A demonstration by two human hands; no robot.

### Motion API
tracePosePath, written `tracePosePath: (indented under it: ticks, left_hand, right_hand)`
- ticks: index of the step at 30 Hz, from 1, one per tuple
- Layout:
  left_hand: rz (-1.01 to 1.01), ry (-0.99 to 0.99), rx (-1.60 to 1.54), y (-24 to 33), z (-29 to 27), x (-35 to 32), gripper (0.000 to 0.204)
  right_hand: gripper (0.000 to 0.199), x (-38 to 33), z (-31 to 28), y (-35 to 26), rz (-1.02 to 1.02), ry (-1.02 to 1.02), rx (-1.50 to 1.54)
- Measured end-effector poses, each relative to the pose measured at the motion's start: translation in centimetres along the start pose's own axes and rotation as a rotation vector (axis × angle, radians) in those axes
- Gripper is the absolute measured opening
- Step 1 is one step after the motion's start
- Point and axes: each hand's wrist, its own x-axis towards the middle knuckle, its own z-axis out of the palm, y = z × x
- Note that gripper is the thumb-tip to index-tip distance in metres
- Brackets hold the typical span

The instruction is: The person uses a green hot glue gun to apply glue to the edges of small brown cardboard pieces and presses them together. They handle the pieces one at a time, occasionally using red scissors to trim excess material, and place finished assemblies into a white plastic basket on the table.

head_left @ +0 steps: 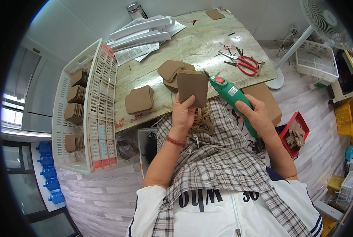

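My left hand (183,114) grips a brown flat pad (193,87) with rounded corners, thumb across its face, held upright over the table's near edge. In my right hand (256,114) is a green handheld electric cutter (232,94) with a red switch. Its dark tip meets, or nearly meets, the pad's upper right edge; the exact contact is too small to tell. Just behind the held pad lies a pile of similar pads (169,70). Farther left sits a smaller stack (139,100). Brown strips of trimming (203,123) are heaped on my checked apron.
Red-handled scissors (248,66) lie among dark scraps at the table's right. A white crate (101,106) holding pad stacks stands at left, with papers (144,37) at the back. Right are a cardboard box (265,98), a red box of scraps (303,122) and a fan (326,21).
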Motion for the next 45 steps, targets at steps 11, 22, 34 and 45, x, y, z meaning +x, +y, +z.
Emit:
tracePosePath:
  ticks: [11,22,34,45]
  left_hand:
    - [-0.197,-0.103,0.434,5.4,-2.0,-0.3,0.038]
    - [-0.355,-0.072,0.524,5.3,-1.6,-2.4,0.045]
    - [-0.125,-0.061,0.804,9.7,-2.5,-1.8,0.016]
    - [-0.238,-0.053,0.701,10.4,-2.6,-1.6,0.015]
  right_hand:
    - [0.041,-1.2,-0.8,1.7,-0.076,-0.070,-0.265]
    - [0.041,-0.7,0.5,1.6,-0.015,-0.105,-0.193]
    - [0.038,-1.1,-0.9,1.4,0.140,-0.285,-0.112]
    - [0.041,-1.3,-0.7,1.4,0.182,-0.360,-0.110]
